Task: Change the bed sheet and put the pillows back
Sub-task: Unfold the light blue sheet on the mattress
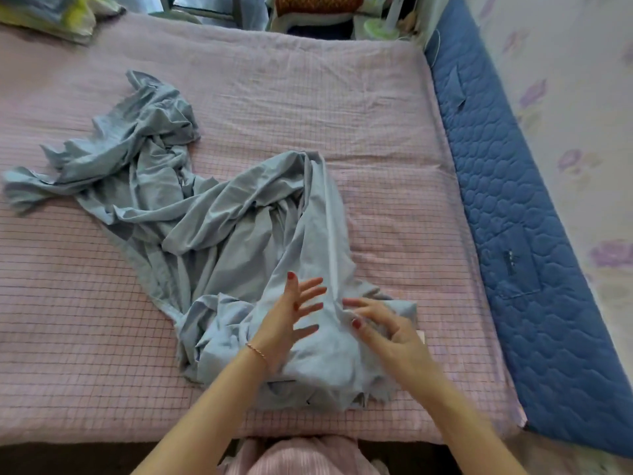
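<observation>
Head view: you're at the spreading-out step, with the new light blue sheet lying bunched and twisted on the pink checked mattress cover, nowhere near flat. Your left hand is over the near bundle with fingers straight and spread, holding nothing. Your right hand looks to be pinching a fold of the sheet between thumb and fingers, though motion blur makes that grip hard to confirm. The sheet runs in a crumpled trail from the near edge of the bed, just in front of you, off to the far left; one long straight hem shows, running away from your hands. Next move calls for finding a corner or following that hem, then pulling the fabric open toward the bed's corners. What may be a pillow sits at the far left corner; it goes back later. A blue quilted mat lies beside the bed on the right.
</observation>
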